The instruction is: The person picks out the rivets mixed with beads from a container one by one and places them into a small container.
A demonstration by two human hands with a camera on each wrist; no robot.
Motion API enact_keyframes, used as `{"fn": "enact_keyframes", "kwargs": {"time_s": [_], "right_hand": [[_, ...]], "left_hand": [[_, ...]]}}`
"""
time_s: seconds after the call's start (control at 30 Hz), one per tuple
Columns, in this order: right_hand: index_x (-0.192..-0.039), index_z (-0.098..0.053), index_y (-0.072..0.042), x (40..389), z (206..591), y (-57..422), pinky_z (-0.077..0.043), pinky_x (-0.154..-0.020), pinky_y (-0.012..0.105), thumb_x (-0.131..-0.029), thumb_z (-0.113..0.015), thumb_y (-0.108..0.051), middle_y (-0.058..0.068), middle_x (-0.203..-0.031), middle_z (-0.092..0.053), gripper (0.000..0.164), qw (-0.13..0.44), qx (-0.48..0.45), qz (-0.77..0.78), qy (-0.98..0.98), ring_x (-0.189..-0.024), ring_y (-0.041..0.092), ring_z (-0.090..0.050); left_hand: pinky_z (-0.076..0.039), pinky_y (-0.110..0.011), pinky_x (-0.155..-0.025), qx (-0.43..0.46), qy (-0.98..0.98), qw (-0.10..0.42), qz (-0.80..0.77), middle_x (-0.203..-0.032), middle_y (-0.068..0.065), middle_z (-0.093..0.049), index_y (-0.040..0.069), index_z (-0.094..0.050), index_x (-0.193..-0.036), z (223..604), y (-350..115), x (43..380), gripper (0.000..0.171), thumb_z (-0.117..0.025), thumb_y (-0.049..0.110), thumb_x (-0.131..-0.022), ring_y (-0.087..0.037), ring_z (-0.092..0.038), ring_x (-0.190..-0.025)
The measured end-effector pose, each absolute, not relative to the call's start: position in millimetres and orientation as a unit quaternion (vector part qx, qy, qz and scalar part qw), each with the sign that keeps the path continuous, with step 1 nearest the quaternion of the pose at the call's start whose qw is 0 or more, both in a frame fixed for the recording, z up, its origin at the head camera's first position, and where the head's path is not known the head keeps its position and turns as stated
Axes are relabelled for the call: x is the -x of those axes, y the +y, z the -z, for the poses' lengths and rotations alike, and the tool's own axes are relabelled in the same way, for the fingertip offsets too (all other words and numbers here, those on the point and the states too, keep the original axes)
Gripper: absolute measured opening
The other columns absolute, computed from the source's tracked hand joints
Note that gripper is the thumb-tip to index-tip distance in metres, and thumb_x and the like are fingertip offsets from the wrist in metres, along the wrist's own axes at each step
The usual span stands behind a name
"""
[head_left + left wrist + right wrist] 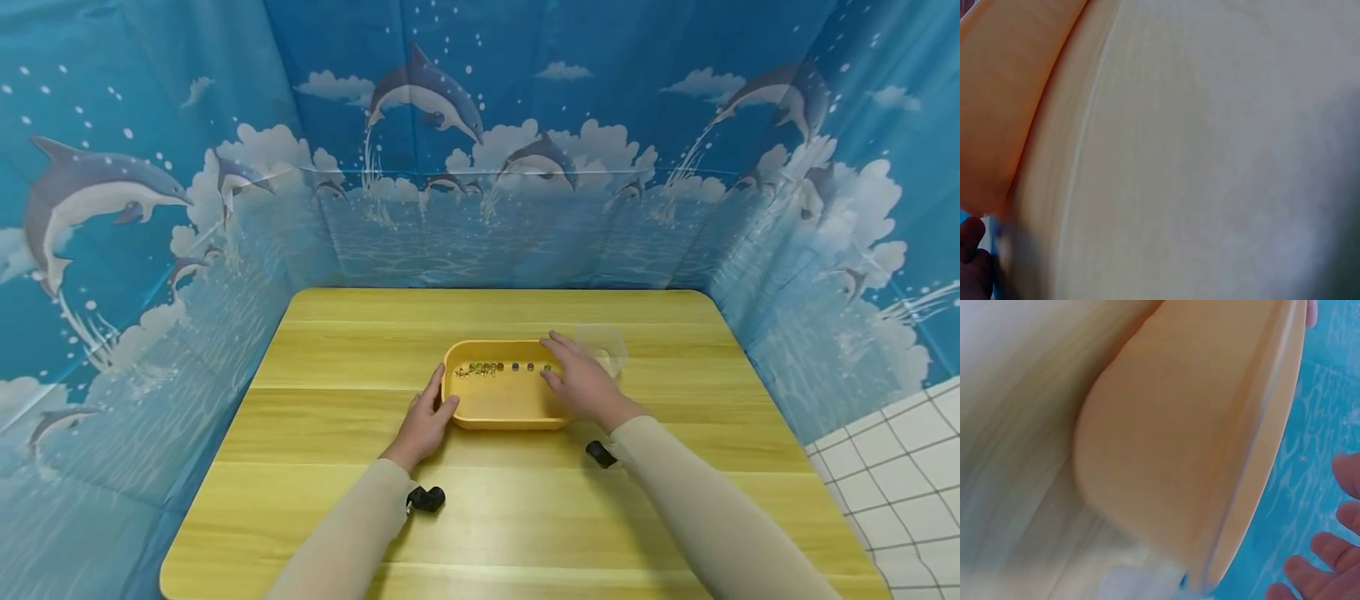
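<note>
A shallow yellow tray [510, 404] with rounded corners lies in the middle of the table. Along its far side runs a row of small round coloured beads [515, 367], with tiny gold-coloured bits [463, 373] scattered toward the left end. My left hand [423, 427] holds the tray's left end, thumb over the rim and fingers along the outside wall. Over the right end hovers my right hand [588, 383], fingers spread and loosely bent; the thumb is close to a green bead [547, 367]. The right wrist view shows the right fingers [1335, 550] apart from the tray wall.
A clear round dish [611, 346] stands behind the right hand, partly hidden by it. The wooden table [337, 500] extends around the tray. Dolphin-printed curtains [480, 233] hang behind and at the sides. Black wrist cameras [427, 499] sit at both cuffs.
</note>
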State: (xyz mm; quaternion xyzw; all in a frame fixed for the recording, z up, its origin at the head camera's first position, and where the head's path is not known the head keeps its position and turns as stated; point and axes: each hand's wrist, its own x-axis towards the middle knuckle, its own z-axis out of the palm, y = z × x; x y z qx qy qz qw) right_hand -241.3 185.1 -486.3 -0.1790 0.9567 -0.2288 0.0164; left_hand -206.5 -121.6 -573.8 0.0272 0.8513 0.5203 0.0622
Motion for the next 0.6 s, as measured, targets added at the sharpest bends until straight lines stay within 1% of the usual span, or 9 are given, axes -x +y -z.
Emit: {"fn": "enact_keyframes", "kwargs": {"time_s": [0.13, 0.3, 0.47, 0.6], "right_hand": [[-0.160, -0.042, -0.007, 243.8, 482.8, 169.9, -0.043, -0.120, 0.058, -0.107, -0.063, -0.027, 0.018, -0.167, -0.039, 0.061, 0.023, 0.187, 0.235, 0.954, -0.151, 0.040, -0.043], [-0.158, -0.046, -0.007, 249.4, 480.3, 154.9, -0.045, -0.120, 0.056, -0.107, -0.064, -0.025, 0.017, -0.161, -0.050, 0.057, 0.028, 0.200, 0.230, 0.952, -0.147, 0.038, -0.049], [-0.157, -0.050, -0.010, 256.9, 477.5, 142.1, -0.047, -0.118, 0.054, -0.107, -0.064, -0.023, 0.015, -0.157, -0.055, 0.053, 0.033, 0.203, 0.226, 0.952, -0.144, 0.036, -0.053], [-0.154, -0.054, -0.012, 263.3, 473.9, 132.7, -0.050, -0.114, 0.053, -0.107, -0.064, -0.023, 0.013, -0.156, -0.057, 0.050, 0.051, 0.204, 0.228, 0.951, -0.140, 0.035, -0.058]], "left_hand": [[-0.010, -0.076, -0.125, -0.030, 0.853, 0.056, -0.518, -0.176, -0.002, -0.024, 0.036, -0.016, -0.170, 574.6, -121.9, 207.1, 0.069, -0.051, 0.043, -0.111, -0.054, -0.009, -0.160], [-0.010, -0.075, -0.126, -0.030, 0.851, 0.058, -0.521, -0.176, 0.000, -0.023, 0.038, -0.016, -0.170, 574.5, -121.5, 207.4, 0.069, -0.050, 0.045, -0.111, -0.053, -0.009, -0.160], [-0.010, -0.072, -0.128, -0.028, 0.850, 0.054, -0.522, -0.175, -0.001, -0.025, 0.037, -0.017, -0.170, 575.0, -121.3, 207.7, 0.069, -0.051, 0.044, -0.110, -0.050, -0.011, -0.161], [-0.011, -0.073, -0.127, -0.027, 0.852, 0.052, -0.521, -0.175, -0.002, -0.027, 0.035, -0.018, -0.170, 576.6, -120.7, 208.2, 0.069, -0.051, 0.043, -0.110, -0.052, -0.012, -0.160]]}}
